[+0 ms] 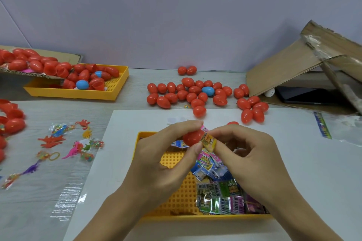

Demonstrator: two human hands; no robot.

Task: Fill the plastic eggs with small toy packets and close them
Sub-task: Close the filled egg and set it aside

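Note:
My left hand (166, 154) grips a red plastic egg half (193, 137) above a yellow perforated tray (176, 197). My right hand (246, 154) pinches a small yellow-orange toy packet (209, 141) at the egg's open side, and a pink packet edge (204, 128) shows just above the egg. Several glossy toy packets (219, 191) lie heaped in the right part of the tray, partly hidden under my right wrist. A red egg piece (232, 123) peeks out behind my right hand.
Several closed red eggs and one blue egg (208, 91) lie scattered beyond the white sheet (125, 143). Another yellow tray (78, 92) of open egg halves stands at the back left. Rubber toy creatures (64, 143) lie at the left. A cardboard box (305, 64) leans at the right.

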